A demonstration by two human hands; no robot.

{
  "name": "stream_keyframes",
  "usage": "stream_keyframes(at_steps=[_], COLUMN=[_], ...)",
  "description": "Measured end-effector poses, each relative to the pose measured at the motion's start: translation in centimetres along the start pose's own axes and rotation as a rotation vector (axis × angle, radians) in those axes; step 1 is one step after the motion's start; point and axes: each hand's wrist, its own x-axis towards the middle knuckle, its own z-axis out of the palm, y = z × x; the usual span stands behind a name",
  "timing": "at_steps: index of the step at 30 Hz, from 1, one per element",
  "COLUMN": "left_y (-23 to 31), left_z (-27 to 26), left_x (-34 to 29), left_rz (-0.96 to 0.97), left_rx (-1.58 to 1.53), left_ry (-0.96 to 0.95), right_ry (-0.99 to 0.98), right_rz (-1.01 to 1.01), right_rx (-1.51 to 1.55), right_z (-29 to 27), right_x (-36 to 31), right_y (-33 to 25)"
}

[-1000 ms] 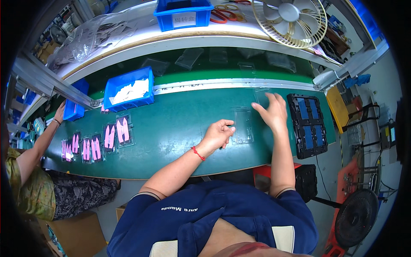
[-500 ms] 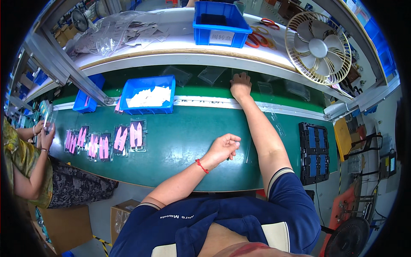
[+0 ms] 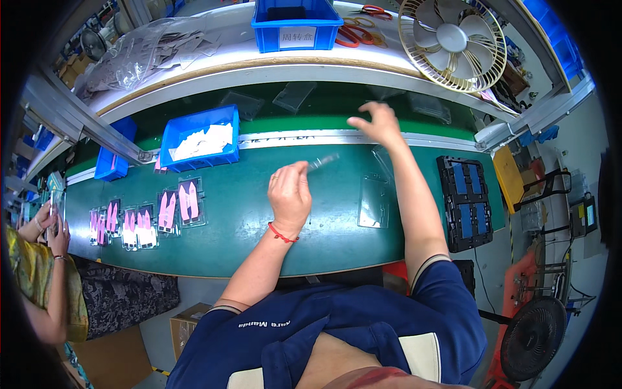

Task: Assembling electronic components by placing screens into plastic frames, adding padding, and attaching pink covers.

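Above the green table (image 3: 246,217), the left hand (image 3: 289,194) pinches a clear plastic piece (image 3: 323,161) at one end; the right hand (image 3: 380,123) is spread, apparently empty. Probably light, stiff and slippery, the piece suits an edge grip.

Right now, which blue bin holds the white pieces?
The bin on the green table, ahead and left of your left hand. Only it shows white pieces; the shelf bin holds something dark.
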Motion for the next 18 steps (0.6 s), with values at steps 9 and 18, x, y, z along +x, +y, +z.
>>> stream_keyframes(at_steps=[9, 18], left_y=[-1.4, 3.8], left_z=[0.4, 2.2], left_x=[-1.1, -3.9], left_rz=[-0.403, 0.276], left_rx=[-0.101, 0.115], left_ry=[-0.225, -0.605], right_ry=[0.14, 0.018], right_rz=[0.25, 0.259], right_rx=[-0.152, -0.113], right_z=[0.7, -2.2], right_x=[1.7, -9.1], right_y=[6.1, 11.6])
